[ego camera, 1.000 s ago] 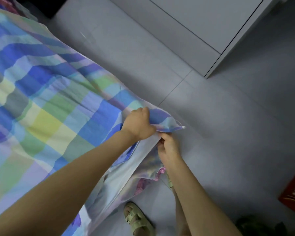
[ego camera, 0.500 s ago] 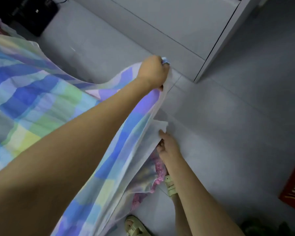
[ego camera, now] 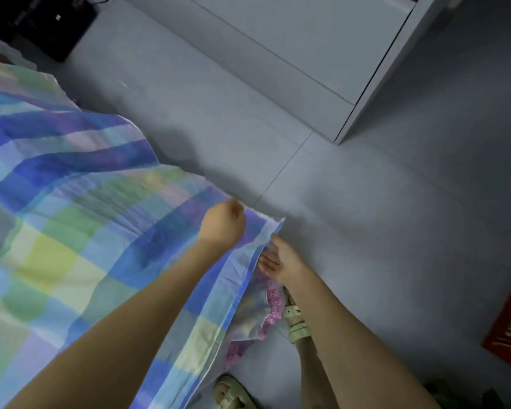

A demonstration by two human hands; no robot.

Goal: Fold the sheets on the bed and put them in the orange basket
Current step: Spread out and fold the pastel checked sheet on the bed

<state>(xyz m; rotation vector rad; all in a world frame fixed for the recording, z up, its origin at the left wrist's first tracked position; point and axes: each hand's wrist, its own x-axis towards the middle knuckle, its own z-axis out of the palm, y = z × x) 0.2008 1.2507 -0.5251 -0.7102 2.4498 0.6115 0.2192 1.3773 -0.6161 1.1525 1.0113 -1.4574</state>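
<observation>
- At the bed's corner, near frame centre, your left hand (ego camera: 223, 222) is fisted around the blue, green and yellow checked cotton sheet (ego camera: 71, 231), just inside its tip.
- Half a second ago that hand held the corner high toward 12 o'clock. It has dropped back to the mattress edge, and the cloth lies spread from 7 to 10 o'clock.
- Your right hand (ego camera: 281, 261), at 4 o'clock of the left, has let go: its fingers are loose and touch the hem's pale underside.
- This reads as a shake-out to flatten the cloth, so the first fold is still ahead.
- No orange basket shows; a red printed carton (ego camera: 508, 329) sits at 4 o'clock.
</observation>
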